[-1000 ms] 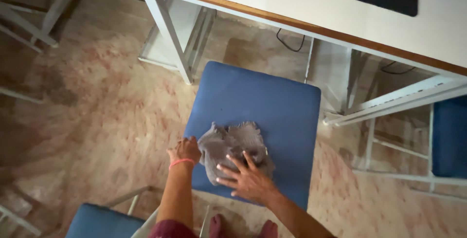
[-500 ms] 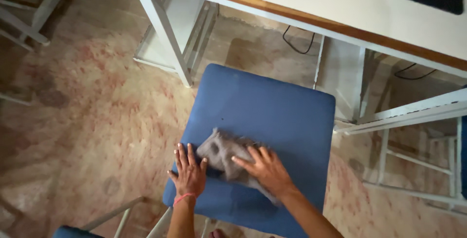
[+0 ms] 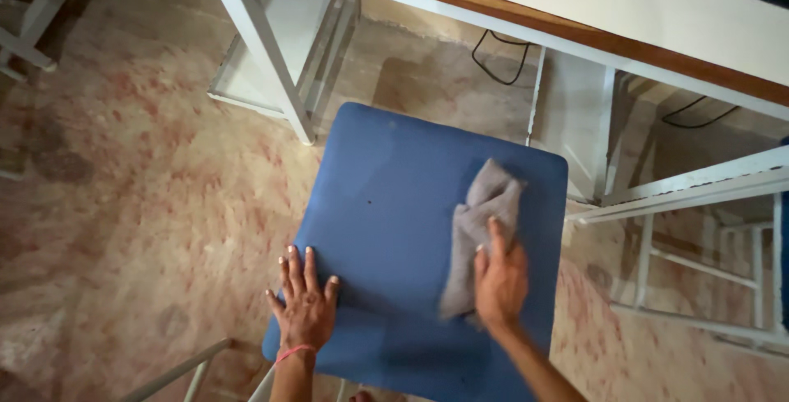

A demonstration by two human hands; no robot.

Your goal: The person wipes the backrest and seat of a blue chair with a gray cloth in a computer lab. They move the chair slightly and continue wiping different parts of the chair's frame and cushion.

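A white counter (image 3: 575,7) with a wooden edge is standing ahead of me, black cables (image 3: 493,48) are trailing over the mottled floor (image 3: 123,164).

Home office: white desk (image 3: 625,7), blue chair (image 3: 394,205), cables (image 3: 493,48).

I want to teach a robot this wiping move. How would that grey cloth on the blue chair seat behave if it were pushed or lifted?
The grey cloth lies crumpled and folded under the right hand, so it is probably floppy and would drape if lifted. Its bunched shape suggests that it crumples rather than slides stiffly when pushed across the blue chair seat. It looks thin, so it is likely light.
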